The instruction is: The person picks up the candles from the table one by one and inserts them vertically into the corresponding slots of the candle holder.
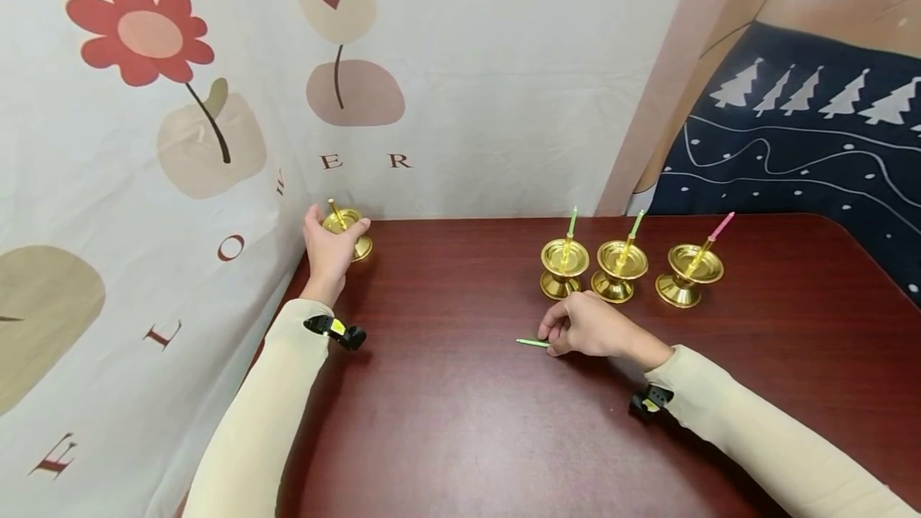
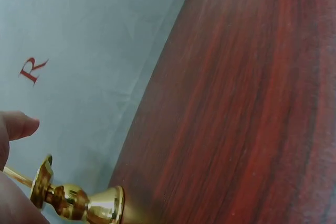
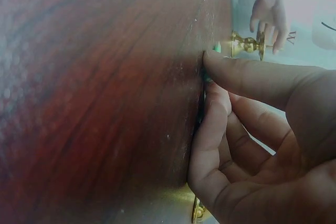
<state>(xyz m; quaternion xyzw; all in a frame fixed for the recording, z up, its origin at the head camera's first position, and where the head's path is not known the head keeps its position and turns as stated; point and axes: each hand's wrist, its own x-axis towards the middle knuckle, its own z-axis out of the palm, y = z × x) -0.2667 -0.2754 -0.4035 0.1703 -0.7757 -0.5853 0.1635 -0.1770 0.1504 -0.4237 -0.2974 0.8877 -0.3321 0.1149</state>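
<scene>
At the table's far left corner stands a gold candle holder (image 1: 360,249) with a thin gold stem tilted up from its dish. My left hand (image 1: 329,250) is around it, thumb and fingers spread. In the left wrist view the thumb (image 2: 22,124) stands apart from the holder (image 2: 105,205). With thumb and fingertips, my right hand (image 1: 586,324) pinches a thin green candle (image 1: 531,342) low at the tabletop. Its far end sticks out to the left; the rest is hidden by the fingers. In the right wrist view only green bits of it show.
Behind my right hand stand two gold holders with green candles (image 1: 572,222) (image 1: 636,226) and one holder (image 1: 679,290) with a pink candle (image 1: 723,226). A printed cloth (image 1: 489,102) hangs along the table's (image 1: 446,422) back and left edges. Dark blue tree-patterned fabric (image 1: 791,142) is at the right.
</scene>
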